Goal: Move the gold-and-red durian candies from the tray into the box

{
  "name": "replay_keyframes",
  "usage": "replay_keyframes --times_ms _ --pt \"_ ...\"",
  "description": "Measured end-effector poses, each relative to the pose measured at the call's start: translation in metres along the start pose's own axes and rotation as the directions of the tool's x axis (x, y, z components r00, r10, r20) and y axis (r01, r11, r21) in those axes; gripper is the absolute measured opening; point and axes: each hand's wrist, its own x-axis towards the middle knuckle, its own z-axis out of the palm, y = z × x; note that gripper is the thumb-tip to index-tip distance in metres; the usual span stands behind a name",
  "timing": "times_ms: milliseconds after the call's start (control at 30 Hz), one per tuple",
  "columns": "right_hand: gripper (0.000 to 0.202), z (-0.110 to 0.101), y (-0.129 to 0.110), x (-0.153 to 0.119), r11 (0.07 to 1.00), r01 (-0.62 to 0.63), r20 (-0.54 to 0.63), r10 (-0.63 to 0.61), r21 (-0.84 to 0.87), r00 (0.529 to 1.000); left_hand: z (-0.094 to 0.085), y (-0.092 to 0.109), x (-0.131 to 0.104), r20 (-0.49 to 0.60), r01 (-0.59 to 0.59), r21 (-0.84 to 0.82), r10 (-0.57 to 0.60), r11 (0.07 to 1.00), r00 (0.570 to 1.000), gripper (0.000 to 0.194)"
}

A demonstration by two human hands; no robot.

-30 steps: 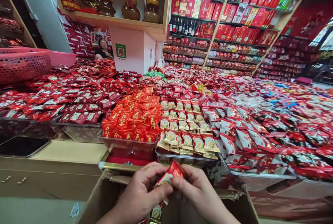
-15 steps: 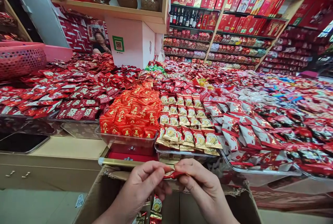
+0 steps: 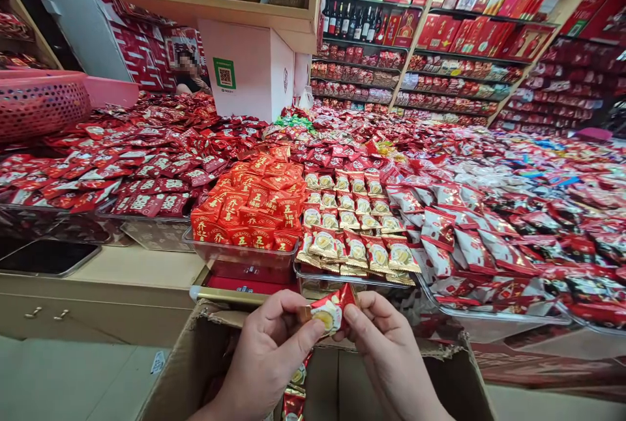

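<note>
my left hand [image 3: 267, 356] and right hand [image 3: 386, 359] pinch a candy packet [image 3: 328, 311] between them, above the cardboard box [image 3: 195, 359], trays [image 3: 239, 258] of sweets behind.

A red sweet packet [image 3: 331, 309] is pinched between the left hand [image 3: 267, 356] and the right hand [image 3: 386, 359], above an open cardboard box [image 3: 195, 356] near the camera. Just beyond, matching packets are laid in rows in a clear tray [image 3: 313, 279]. Red boxes are stacked on far shelves [image 3: 440, 43].
</note>
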Motion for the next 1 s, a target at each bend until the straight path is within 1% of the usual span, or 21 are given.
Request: replay_keyframes --times_ms 67,100,133,167,200,233,267,300,333,367,400,433,467,500,533,567,667,767,867,933,1000 --pt "0.016 0.000 0.002 -0.003 1.000 0.017 -0.005 -0.017 -0.007 1.000 -0.001 -0.003 -0.002 -0.009 -0.008 0.010 0.008 1.000 1.000 0.010" --pt "0.019 0.000 0.002 -0.004 0.999 0.030 0.001 -0.030 -0.038 1.000 -0.001 -0.004 -0.003 -0.011 -0.029 0.027 0.029 0.999 1.000 0.010" --pt "0.021 -0.002 -0.002 -0.004 0.994 0.053 0.001 -0.053 -0.097 0.999 -0.003 -0.004 -0.004 -0.005 -0.072 0.068 0.072 0.995 0.997 0.009" --pt "0.022 -0.004 -0.008 -0.002 0.979 0.089 -0.011 -0.093 -0.185 0.996 -0.004 -0.002 -0.004 0.011 -0.143 0.139 0.143 0.980 0.990 0.008" --pt "0.022 -0.007 -0.017 0.002 0.947 0.135 -0.027 -0.150 -0.292 0.988 -0.006 0.001 -0.002 0.041 -0.238 0.243 0.235 0.940 0.971 0.006" --pt "0.022 -0.010 -0.029 0.008 0.898 0.186 -0.038 -0.219 -0.399 0.975 -0.008 0.005 0.001 0.091 -0.349 0.370 0.340 0.861 0.936 0.006" --pt "0.023 -0.014 -0.043 0.017 0.838 0.234 -0.037 -0.289 -0.492 0.957 -0.009 0.010 0.006 0.169 -0.462 0.497 0.441 0.735 0.882 0.012" --pt "0.025 -0.017 -0.057 0.028 0.774 0.273 -0.026 -0.349 -0.571 0.937 -0.010 0.016 0.013 0.263 -0.557 0.604 0.517 0.570 0.815 0.020" --pt "0.026 -0.020 -0.071 0.040 0.709 0.298 -0.005 -0.392 -0.639 0.920 -0.010 0.021 0.021 0.360 -0.617 0.682 0.554 0.393 0.751 0.028" --pt "0.028 -0.022 -0.083 0.053 0.628 0.305 0.031 -0.407 -0.716 0.913 -0.010 0.026 0.029 0.449 -0.645 0.729 0.552 0.229 0.703 0.034" --pt "0.028 -0.023 -0.093 0.066 0.533 0.293 0.075 -0.393 -0.794 0.917 -0.008 0.030 0.038 0.513 -0.644 0.759 0.522 0.095 0.682 0.038" --pt "0.027 -0.023 -0.099 0.078 0.428 0.272 0.114 -0.360 -0.862 0.926 -0.007 0.032 0.045 0.554 -0.627 0.779 0.477 -0.006 0.683 0.041" --pt "0.026 -0.022 -0.102 0.088 0.326 0.248 0.145 -0.310 -0.912 0.940 -0.004 0.032 0.052 0.574 -0.602 0.794 0.424 -0.080 0.701 0.042" --pt "0.024 -0.020 -0.102 0.097 0.243 0.232 0.168 -0.256 -0.942 0.952 -0.002 0.031 0.057 0.581 -0.578 0.805 0.376 -0.132 0.722 0.043" --pt "0.022 -0.018 -0.100 0.104 0.187 0.228 0.187 -0.210 -0.956 0.959 0.000 0.030 0.061 0.583 -0.561 0.810 0.339 -0.170 0.739 0.044" --pt "0.020 -0.016 -0.097 0.109 0.153 0.229 0.201 -0.178 -0.961 0.963 0.002 0.027 0.063 0.582 -0.550 0.812 0.312 -0.194 0.750 0.044" --pt "0.020 -0.010 -0.088 0.114 0.082 0.233 0.219 -0.149 -0.969 0.964 0.005 0.020 0.063 0.572 -0.531 0.820 0.281 -0.212 0.771 0.045" --pt "0.023 -0.007 -0.083 0.112 0.010 0.230 0.223 -0.204 -0.973 0.953 0.006 0.015 0.060 0.548 -0.519 0.837 0.275 -0.175 0.790 0.044" --pt "0.021 -0.007 -0.083 0.107 -0.046 0.257 0.260 -0.268 -0.965 0.928 0.006 0.013 0.060 0.536 -0.514 0.844 0.281 -0.155 0.796 0.043" --pt "0.018 -0.009 -0.084 0.103 -0.072 0.302 0.309 -0.272 -0.951 0.911 0.006 0.012 0.060 0.540 -0.517 0.842 0.285 -0.157 0.792 0.042" --pt "0.017 -0.010 -0.084 0.100 -0.094 0.360 0.372 -0.251 -0.928 0.894 0.007 0.012 0.061 0.543 -0.522 0.839 0.298 -0.154 0.785 0.041"
